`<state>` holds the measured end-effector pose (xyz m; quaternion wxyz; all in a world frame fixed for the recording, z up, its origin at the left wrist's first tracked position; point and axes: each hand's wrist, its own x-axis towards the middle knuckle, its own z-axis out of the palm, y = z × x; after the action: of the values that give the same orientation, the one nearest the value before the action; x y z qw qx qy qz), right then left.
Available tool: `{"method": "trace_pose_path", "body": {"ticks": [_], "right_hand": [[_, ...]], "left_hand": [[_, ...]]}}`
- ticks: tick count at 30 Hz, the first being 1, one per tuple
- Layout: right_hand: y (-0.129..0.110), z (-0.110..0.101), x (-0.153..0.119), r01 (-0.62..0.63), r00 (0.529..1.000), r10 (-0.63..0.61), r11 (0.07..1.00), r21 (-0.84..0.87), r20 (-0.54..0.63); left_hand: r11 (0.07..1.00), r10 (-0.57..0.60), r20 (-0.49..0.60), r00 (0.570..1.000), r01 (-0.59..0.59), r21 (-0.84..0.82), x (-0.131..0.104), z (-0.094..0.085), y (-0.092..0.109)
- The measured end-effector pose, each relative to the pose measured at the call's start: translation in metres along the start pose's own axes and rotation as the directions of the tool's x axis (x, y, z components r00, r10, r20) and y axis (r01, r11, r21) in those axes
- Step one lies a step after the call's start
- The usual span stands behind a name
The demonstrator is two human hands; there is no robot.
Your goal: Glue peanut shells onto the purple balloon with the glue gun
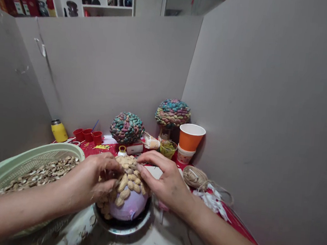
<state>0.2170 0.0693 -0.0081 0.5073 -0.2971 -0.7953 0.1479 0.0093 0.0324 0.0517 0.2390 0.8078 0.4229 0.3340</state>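
A purple balloon (128, 207) rests in a round metal bowl (118, 230), its upper and left parts covered with peanut shells (126, 183). My left hand (94, 175) touches the shells from the left, its fingers curled with a gap between thumb and forefinger; I see nothing held in it. On the right side my right hand (165, 178) lays its fingertips on the shells near the top, fingers apart and holding nothing visible. The balloon's knot faces me at the bottom.
A green basket (30, 156) of shells stands left. Behind are two colourful shell-covered balls (127, 128), red cups (87, 135), a yellow bottle (59, 131) and an orange paper cup (191, 138). Twine (195, 178) and white strips (215, 202) lie right. Grey panels enclose the table.
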Motion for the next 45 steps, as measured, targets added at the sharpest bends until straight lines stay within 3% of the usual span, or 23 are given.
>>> {"method": "trace_pose_path", "body": {"ticks": [6, 10, 13, 18, 25, 29, 31, 33, 41, 45], "right_hand": [[-0.014, 0.008, -0.009, 0.183, 0.982, -0.181, 0.982, 0.041, -0.048], [-0.018, 0.01, -0.007, 0.297, 0.954, -0.298, 0.955, 0.018, 0.035], [-0.019, 0.01, -0.001, 0.371, 0.921, -0.371, 0.928, 0.019, 0.12], [-0.017, 0.011, 0.011, 0.426, 0.869, -0.42, 0.904, 0.037, 0.26], [-0.015, 0.009, 0.009, 0.425, 0.838, -0.404, 0.905, 0.026, 0.367], [-0.016, 0.008, 0.007, 0.433, 0.829, -0.397, 0.902, -0.002, 0.393], [-0.016, 0.008, 0.007, 0.443, 0.822, -0.403, 0.896, -0.008, 0.403], [-0.017, 0.008, 0.007, 0.449, 0.817, -0.405, 0.894, -0.012, 0.411], [-0.017, 0.004, 0.004, 0.499, 0.783, -0.427, 0.865, -0.046, 0.452], [-0.014, 0.004, 0.002, 0.517, 0.772, -0.432, 0.854, -0.064, 0.466]], "left_hand": [[0.997, 0.049, -0.085, 0.995, -0.054, -0.05, -0.012, 0.003, -0.007], [0.997, 0.062, -0.268, 0.961, -0.074, -0.037, -0.007, -0.001, -0.021], [0.995, 0.03, -0.306, 0.952, -0.059, -0.086, -0.002, -0.001, -0.034], [0.99, 0.026, -0.225, 0.974, -0.056, -0.127, 0.0, 0.01, -0.051], [0.984, 0.024, -0.244, 0.969, -0.066, -0.166, -0.001, 0.02, -0.061], [0.993, -0.073, -0.045, 0.996, 0.069, -0.091, 0.001, 0.018, -0.059], [0.991, -0.129, 0.078, 0.989, 0.132, -0.032, 0.002, 0.017, -0.057], [0.985, -0.169, 0.128, 0.977, 0.171, -0.004, 0.002, 0.016, -0.055], [0.992, -0.113, 0.125, 0.986, 0.119, -0.041, 0.0, 0.019, -0.057], [0.985, -0.159, 0.15, 0.976, 0.167, -0.042, 0.0, 0.017, -0.054]]}}
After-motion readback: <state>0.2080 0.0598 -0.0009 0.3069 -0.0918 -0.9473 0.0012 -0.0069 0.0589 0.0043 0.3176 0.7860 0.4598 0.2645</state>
